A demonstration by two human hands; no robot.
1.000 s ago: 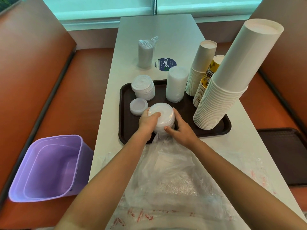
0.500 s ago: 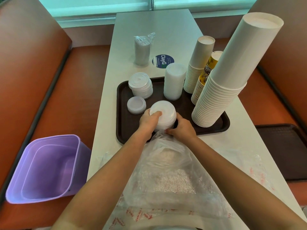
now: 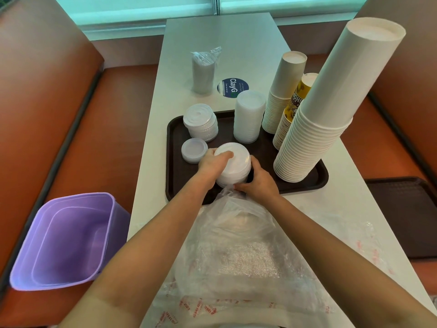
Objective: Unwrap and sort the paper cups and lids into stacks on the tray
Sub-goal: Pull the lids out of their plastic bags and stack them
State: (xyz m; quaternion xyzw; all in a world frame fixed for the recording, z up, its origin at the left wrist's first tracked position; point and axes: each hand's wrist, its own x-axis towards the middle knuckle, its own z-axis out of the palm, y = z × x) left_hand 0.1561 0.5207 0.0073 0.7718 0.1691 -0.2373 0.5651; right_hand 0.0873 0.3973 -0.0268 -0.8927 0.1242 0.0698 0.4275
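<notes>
Head view looks down on a white desk (image 3: 227,43) carrying a dark brown tray (image 3: 175,176). On that tray stand three stacks of paper cups: a tall white stack (image 3: 331,102) at the right, a shorter white stack (image 3: 283,91) behind it, and a yellow printed stack (image 3: 295,100) half hidden between them. Four piles of lids share the tray: a tall translucent pile (image 3: 248,117), a ridged white pile (image 3: 201,121), a low clear pile (image 3: 194,150), and the white lid stack (image 3: 236,166) near the front edge. The left hand (image 3: 212,162) grips that stack with fingers curled over its top, while the right hand (image 3: 257,181) holds its lower side, fingers wrapped around it and partly hidden. A clear plastic bag (image 3: 236,245) lies crumpled just below the hands; its contents are hard to make out. One wrapped sleeve (image 3: 203,72) stands farther back. A purple bin (image 3: 68,240) sits on the orange bench (image 3: 118,114).
</notes>
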